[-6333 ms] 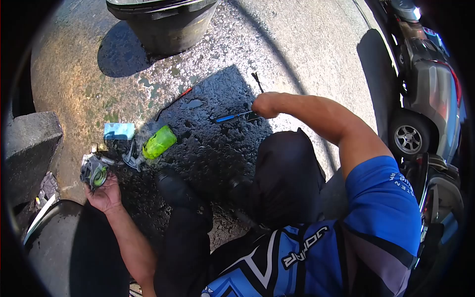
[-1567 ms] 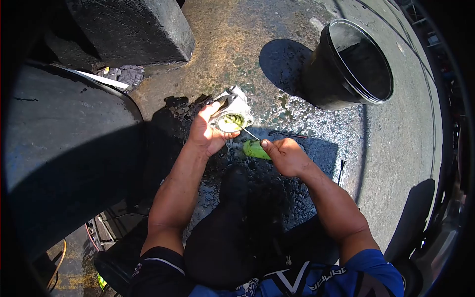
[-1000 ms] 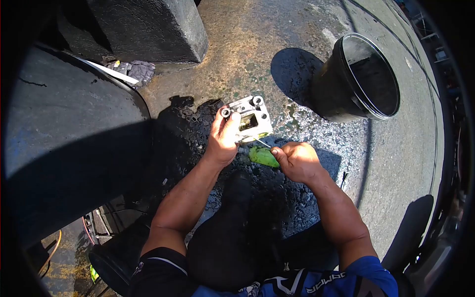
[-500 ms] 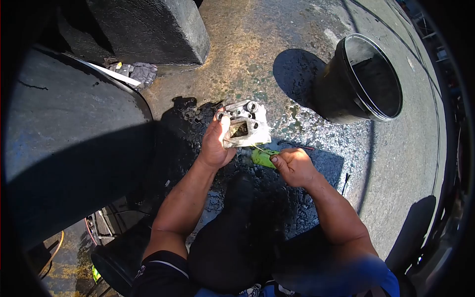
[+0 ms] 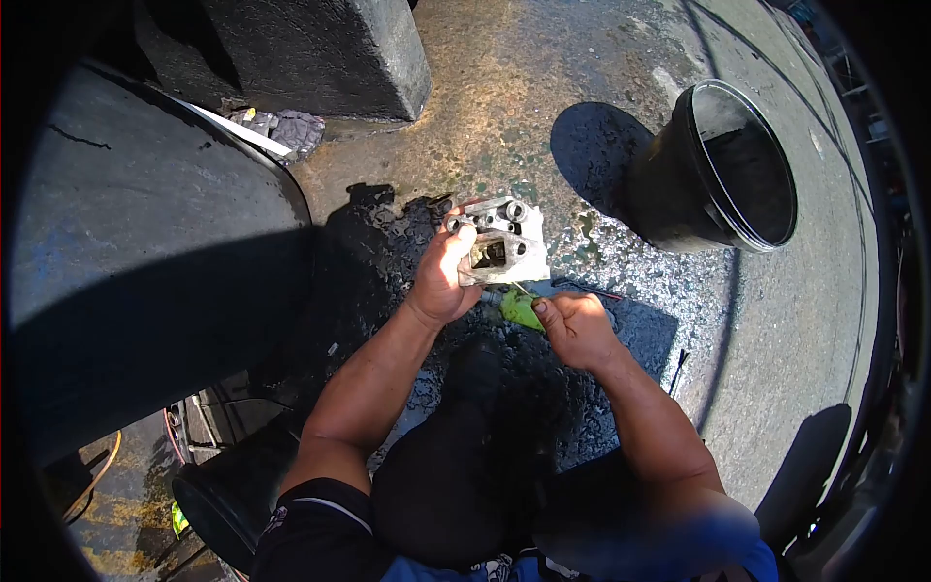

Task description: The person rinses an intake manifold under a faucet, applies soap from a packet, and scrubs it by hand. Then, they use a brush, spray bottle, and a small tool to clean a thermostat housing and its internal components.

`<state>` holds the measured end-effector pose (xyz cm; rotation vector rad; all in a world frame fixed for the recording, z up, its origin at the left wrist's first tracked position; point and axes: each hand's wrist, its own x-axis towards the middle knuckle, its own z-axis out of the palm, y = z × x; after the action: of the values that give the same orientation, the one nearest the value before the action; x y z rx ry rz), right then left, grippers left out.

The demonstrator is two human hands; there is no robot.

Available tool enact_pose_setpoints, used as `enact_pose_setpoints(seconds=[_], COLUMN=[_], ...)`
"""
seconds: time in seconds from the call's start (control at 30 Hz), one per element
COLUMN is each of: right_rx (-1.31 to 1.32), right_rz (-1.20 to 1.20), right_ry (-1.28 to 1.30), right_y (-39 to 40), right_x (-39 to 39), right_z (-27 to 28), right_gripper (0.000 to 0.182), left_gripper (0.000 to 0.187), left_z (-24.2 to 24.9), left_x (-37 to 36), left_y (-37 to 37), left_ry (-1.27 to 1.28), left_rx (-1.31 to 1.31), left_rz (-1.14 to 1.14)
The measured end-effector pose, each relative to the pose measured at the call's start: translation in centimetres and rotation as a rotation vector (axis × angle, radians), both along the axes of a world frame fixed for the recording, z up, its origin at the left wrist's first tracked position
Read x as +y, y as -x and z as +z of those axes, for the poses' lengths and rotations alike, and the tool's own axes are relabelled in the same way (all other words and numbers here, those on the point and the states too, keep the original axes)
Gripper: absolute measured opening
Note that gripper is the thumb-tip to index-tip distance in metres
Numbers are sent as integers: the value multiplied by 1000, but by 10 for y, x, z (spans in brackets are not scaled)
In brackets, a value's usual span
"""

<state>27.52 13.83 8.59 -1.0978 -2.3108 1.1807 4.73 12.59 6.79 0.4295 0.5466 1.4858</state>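
A pale metal housing (image 5: 503,242) with round holes and a square opening is held up over the wet ground. My left hand (image 5: 442,274) grips its left side, the thumb on the upper face. My right hand (image 5: 578,328) is closed on a thin metal tool (image 5: 525,289), whose tip meets the housing's lower edge or passes behind it. Beneath, partly hidden by the housing and my right hand, lies a bright green bottle (image 5: 522,309).
A black bucket (image 5: 713,170) stands at the upper right. A dark curved panel (image 5: 155,252) fills the left, beside a concrete block (image 5: 291,58). A thin dark tool (image 5: 678,371) lies on the ground at right.
The housing and my left hand have shifted slightly right, closer to my right hand. The thin tool now shows less of its length. The whole view has shifted a little.
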Motion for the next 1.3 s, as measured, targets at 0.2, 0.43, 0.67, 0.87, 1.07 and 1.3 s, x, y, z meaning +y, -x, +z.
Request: enact_pose_setpoints(seconds=[0.2, 0.43, 0.67, 0.87, 1.07, 1.3], right_rx=[-43, -45, -18, 67, 18, -82], right_rz=[-70, -96, -47, -12, -96, -179], right_ry=[-133, -155, 284, 482, 255, -112], right_y=[2, 7, 7, 6, 16, 19], right_x=[-4, -4, 3, -1, -4, -9], right_z=[1, 0, 6, -12, -8, -11], right_gripper=[43, 42, 52, 57, 55, 52], left_gripper=[43, 42, 39, 51, 39, 31], left_z=[7, 2, 8, 0, 11, 11], left_x=[2, 4, 4, 5, 7, 7], left_y=[-5, -3, -3, 0, -10, -23], left_ry=[41, 5, -18, -10, 15, 60], left_rx=[-46, 27, -49, 12, 102, 200], left_rz=[39, 44, 32, -13, 166, 400])
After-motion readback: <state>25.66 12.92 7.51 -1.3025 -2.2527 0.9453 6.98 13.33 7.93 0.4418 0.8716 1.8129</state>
